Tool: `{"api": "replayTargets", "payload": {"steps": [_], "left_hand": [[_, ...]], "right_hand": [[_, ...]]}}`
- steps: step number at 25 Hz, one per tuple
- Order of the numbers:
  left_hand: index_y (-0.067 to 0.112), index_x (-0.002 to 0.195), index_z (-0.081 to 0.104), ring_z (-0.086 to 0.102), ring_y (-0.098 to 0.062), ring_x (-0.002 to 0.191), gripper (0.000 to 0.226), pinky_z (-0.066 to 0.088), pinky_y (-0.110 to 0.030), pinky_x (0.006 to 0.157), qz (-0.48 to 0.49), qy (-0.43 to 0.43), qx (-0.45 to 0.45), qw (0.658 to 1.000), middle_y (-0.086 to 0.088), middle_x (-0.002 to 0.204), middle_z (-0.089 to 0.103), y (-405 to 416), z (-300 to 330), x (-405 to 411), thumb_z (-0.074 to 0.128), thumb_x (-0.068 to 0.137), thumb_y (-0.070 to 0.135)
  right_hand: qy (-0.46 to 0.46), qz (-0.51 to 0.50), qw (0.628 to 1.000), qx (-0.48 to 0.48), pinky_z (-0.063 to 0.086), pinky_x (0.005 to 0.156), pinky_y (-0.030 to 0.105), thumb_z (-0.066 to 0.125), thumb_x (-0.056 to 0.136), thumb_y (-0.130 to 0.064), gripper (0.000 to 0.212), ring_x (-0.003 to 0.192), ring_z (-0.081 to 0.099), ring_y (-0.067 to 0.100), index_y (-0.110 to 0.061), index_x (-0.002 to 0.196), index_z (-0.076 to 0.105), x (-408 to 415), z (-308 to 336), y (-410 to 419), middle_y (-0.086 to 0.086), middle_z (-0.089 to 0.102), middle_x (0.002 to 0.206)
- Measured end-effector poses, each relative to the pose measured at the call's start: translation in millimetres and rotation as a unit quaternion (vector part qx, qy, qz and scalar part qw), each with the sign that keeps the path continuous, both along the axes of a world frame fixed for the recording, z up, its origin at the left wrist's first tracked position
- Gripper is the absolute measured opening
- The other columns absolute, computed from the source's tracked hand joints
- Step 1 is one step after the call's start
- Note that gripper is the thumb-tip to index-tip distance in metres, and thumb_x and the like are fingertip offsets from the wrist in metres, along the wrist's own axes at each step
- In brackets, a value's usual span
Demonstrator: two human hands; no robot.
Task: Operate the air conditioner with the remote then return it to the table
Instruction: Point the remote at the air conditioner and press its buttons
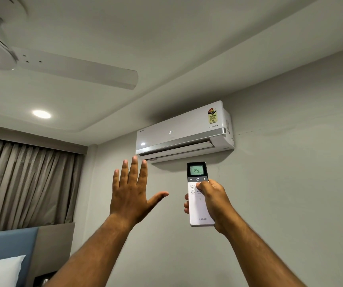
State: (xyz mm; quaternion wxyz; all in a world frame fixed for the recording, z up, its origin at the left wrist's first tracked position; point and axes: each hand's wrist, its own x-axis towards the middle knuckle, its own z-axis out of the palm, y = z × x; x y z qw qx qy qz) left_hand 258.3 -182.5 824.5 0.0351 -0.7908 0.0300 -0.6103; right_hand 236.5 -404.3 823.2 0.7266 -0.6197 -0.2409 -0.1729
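A white split air conditioner hangs high on the grey wall, its front showing 24 and its lower flap open. My right hand holds a white remote upright below the unit, thumb resting on the buttons under the power key. The remote's screen reads 24. My left hand is raised flat with fingers spread, just below the unit's left end, holding nothing.
A white ceiling fan hangs at the upper left, near a lit ceiling spot. Brown curtains cover the left wall. A blue headboard and a white pillow sit at the lower left.
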Motion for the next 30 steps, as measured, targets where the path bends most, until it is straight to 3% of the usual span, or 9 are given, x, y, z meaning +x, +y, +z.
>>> {"api": "replayTargets", "payload": {"steps": [14, 25, 30], "left_hand": [[0.011, 0.15, 0.017, 0.014, -0.04, 0.144, 0.104, 0.02, -0.061, 0.112, 0.002, 0.003, 0.007, 1.0, -0.015, 0.157, 0.014, 12.2, -0.9, 6.2, 0.015, 0.077, 0.086], [0.012, 0.15, 0.016, 0.014, -0.039, 0.144, 0.104, 0.019, -0.061, 0.112, -0.002, -0.008, -0.003, 1.0, -0.015, 0.157, 0.012, 16.6, 0.7, 8.5, 0.015, 0.077, 0.086], [0.012, 0.15, 0.013, 0.014, -0.039, 0.144, 0.103, 0.019, -0.061, 0.112, -0.011, -0.011, -0.004, 1.0, -0.014, 0.157, 0.011, 17.6, 1.4, 10.6, 0.014, 0.078, 0.086]], "right_hand": [[-0.004, 0.003, 1.0, 0.004, 0.062, 0.058, 0.038, 0.047, 0.099, -0.025, 0.015, 0.061, 0.071, 0.029, -0.012, 0.103, 0.054, 5.8, 1.8, 13.4, 0.02, 0.072, 0.088], [-0.009, 0.001, 1.0, 0.005, 0.062, 0.068, 0.045, 0.048, 0.096, -0.022, 0.018, 0.065, 0.07, 0.033, -0.008, 0.107, 0.053, 13.7, 4.0, 17.4, 0.024, 0.071, 0.09], [-0.011, -0.008, 1.0, 0.001, 0.063, 0.064, 0.042, 0.048, 0.097, -0.022, 0.015, 0.064, 0.07, 0.032, -0.011, 0.105, 0.053, 14.4, 4.3, 14.8, 0.023, 0.071, 0.091]]}}
